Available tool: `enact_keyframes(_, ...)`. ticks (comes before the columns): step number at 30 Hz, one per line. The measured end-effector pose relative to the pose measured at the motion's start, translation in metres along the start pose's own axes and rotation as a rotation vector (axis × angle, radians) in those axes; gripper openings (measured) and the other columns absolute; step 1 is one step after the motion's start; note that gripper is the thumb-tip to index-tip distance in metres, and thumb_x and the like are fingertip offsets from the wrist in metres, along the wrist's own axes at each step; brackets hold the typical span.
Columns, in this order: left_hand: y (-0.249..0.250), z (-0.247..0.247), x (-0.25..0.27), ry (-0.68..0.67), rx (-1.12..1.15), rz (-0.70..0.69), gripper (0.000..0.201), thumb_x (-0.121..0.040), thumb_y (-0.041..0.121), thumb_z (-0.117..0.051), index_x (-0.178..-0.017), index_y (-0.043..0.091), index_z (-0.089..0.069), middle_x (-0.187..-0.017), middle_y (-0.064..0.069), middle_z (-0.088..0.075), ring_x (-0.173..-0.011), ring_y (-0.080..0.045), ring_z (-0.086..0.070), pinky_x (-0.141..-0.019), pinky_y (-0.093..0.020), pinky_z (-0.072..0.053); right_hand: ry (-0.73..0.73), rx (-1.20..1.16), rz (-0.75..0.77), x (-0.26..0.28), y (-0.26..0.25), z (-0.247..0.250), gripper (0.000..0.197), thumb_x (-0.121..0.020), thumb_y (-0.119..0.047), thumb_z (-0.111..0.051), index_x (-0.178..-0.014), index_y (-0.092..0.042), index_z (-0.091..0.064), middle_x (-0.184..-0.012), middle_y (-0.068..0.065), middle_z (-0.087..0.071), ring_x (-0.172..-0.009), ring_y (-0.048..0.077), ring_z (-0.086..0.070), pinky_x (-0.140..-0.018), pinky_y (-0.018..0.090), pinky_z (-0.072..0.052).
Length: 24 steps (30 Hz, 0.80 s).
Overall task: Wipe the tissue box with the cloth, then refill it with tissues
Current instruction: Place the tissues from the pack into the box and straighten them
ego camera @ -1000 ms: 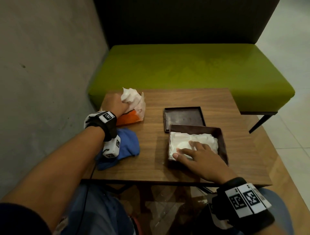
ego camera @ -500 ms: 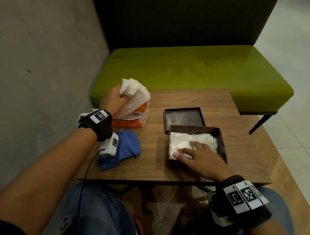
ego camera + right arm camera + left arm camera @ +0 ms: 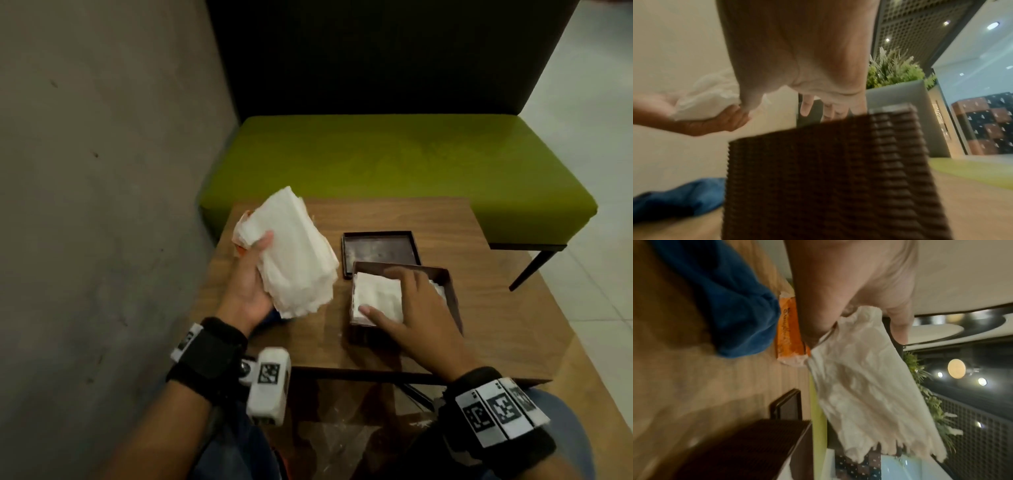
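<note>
My left hand (image 3: 251, 274) is raised palm-up above the table's left side and grips a thick stack of white tissues (image 3: 294, 253) (image 3: 865, 386), thumb on top. The dark brown woven tissue box (image 3: 452, 294) (image 3: 828, 178) stands open at the table's front, with white tissues (image 3: 376, 298) inside. On those tissues my right hand (image 3: 411, 308) lies flat, fingers spread. The box's lid (image 3: 378, 248) lies just behind the box. The blue cloth (image 3: 719, 295) (image 3: 678, 198) sits on the table under my left hand, mostly hidden in the head view.
An orange tissue packet (image 3: 789, 331) lies on the wooden table (image 3: 496, 308) beyond the blue cloth. A green bench (image 3: 394, 157) runs behind the table. A grey wall (image 3: 102, 171) stands close on the left.
My left hand has pulled the tissue stack out of the orange packet, lifted it and turned palm-up toward the box. My right hand stays on the tissues in the box.
</note>
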<state>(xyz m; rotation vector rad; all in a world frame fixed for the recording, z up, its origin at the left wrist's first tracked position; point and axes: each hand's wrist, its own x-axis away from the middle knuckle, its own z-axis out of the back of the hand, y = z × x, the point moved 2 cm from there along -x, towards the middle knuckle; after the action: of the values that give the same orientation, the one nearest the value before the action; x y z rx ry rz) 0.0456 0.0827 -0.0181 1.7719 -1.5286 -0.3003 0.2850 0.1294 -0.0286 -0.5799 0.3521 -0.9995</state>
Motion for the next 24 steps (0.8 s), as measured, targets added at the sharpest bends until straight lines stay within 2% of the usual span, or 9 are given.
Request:
enact_keyframes(2,-0.023,-0.008,0.02,0.075,-0.069,0.031,0.058,-0.077,0.026,-0.07,-0.13,0.014,-0.052,-0.128,-0.013,-0.06,-0.116,-0.029,-0.059,-0.099,-0.049,-0.045,0.09,-0.277,-0.004,0.007,-0.016,0.01,0.063,-0.084,-0.064,-0.047,-0.134,-0.026,-0.044,-0.128,-0.012,-0.047,-0.116,0.0,-0.046,-0.092,0.01,-0.037)
enact_keyframes(3,-0.033,-0.013,0.03,0.094,-0.101,0.026,0.048,-0.08,0.021,-0.065,-0.127,0.013,-0.054,-0.12,-0.011,-0.066,-0.109,-0.027,-0.063,-0.096,-0.047,-0.047,0.08,-0.438,-0.048,0.009,-0.024,0.012,0.06,-0.083,-0.065,-0.046,-0.131,-0.029,-0.046,-0.126,-0.014,-0.05,-0.113,-0.004,-0.049,-0.09,0.009,-0.038)
enact_keyframes(6,-0.055,-0.024,0.053,0.059,-0.118,0.059,0.049,-0.078,0.018,-0.063,-0.126,0.014,-0.055,-0.115,-0.01,-0.069,-0.108,-0.028,-0.064,-0.095,-0.047,-0.048,-0.079,-0.847,-0.209,0.012,-0.04,0.01,0.054,-0.077,-0.076,-0.05,-0.114,-0.036,-0.057,-0.118,-0.012,-0.063,-0.109,0.002,-0.06,-0.099,0.031,-0.049)
enact_keyframes(8,-0.062,-0.026,0.062,0.076,-0.145,0.053,0.054,-0.073,0.021,-0.066,-0.126,0.017,-0.055,-0.119,-0.011,-0.067,-0.11,-0.029,-0.063,-0.096,-0.049,-0.048,-0.192,-0.995,-0.288,0.017,-0.046,0.008,0.047,-0.077,-0.071,-0.048,-0.108,-0.039,-0.065,-0.114,-0.008,-0.071,-0.107,0.01,-0.066,-0.096,0.036,-0.052)
enact_keyframes(11,-0.068,-0.026,0.071,0.086,-0.17,0.0,0.06,-0.07,0.023,-0.069,-0.128,0.02,-0.053,-0.122,-0.008,-0.065,-0.111,-0.028,-0.063,-0.096,-0.048,-0.049,-0.252,-1.195,-0.352,0.028,-0.047,0.003,0.053,-0.08,-0.065,-0.053,-0.118,-0.032,-0.068,-0.117,-0.001,-0.073,-0.111,0.019,-0.068,-0.097,0.043,-0.052)
enact_keyframes(13,-0.073,-0.033,0.078,0.049,-0.218,-0.004,0.056,-0.069,0.024,-0.068,-0.124,0.02,-0.055,-0.115,-0.006,-0.069,-0.105,-0.024,-0.066,-0.088,-0.043,-0.054,-0.269,-1.251,-0.383,0.033,-0.05,-0.008,0.059,-0.079,-0.062,-0.062,-0.124,-0.025,-0.066,-0.118,0.006,-0.072,-0.111,0.026,-0.068,-0.1,0.048,-0.05)
enact_keyframes(16,-0.084,-0.041,0.085,-0.024,-0.31,0.02,0.04,-0.068,0.024,-0.067,-0.108,0.025,-0.06,-0.093,0.003,-0.075,-0.087,-0.013,-0.071,-0.069,-0.028,-0.058,-0.212,-1.21,-0.417,0.039,-0.055,-0.019,0.062,-0.072,-0.058,-0.067,-0.121,-0.021,-0.066,-0.108,0.008,-0.076,-0.101,0.027,-0.072,-0.094,0.048,-0.055)
enact_keyframes(21,-0.079,-0.039,0.089,-0.031,-0.363,0.012,0.054,-0.065,0.024,-0.072,-0.117,0.021,-0.058,-0.105,-0.003,-0.073,-0.096,-0.019,-0.07,-0.078,-0.035,-0.058,-0.191,-1.175,-0.389,0.042,-0.053,-0.02,0.077,-0.062,-0.069,-0.069,-0.125,-0.026,-0.063,-0.112,0.006,-0.074,-0.104,0.027,-0.071,-0.096,0.051,-0.054)
enact_keyframes(24,-0.077,-0.044,0.086,-0.055,-0.418,0.053,0.047,-0.064,0.024,-0.073,-0.11,0.022,-0.062,-0.105,-0.004,-0.073,-0.097,-0.02,-0.069,-0.083,-0.037,-0.056,-0.179,-1.173,-0.399,0.041,-0.056,-0.018,0.066,-0.07,-0.063,-0.065,-0.122,-0.022,-0.065,-0.109,0.006,-0.075,-0.1,0.026,-0.072,-0.094,0.047,-0.055)
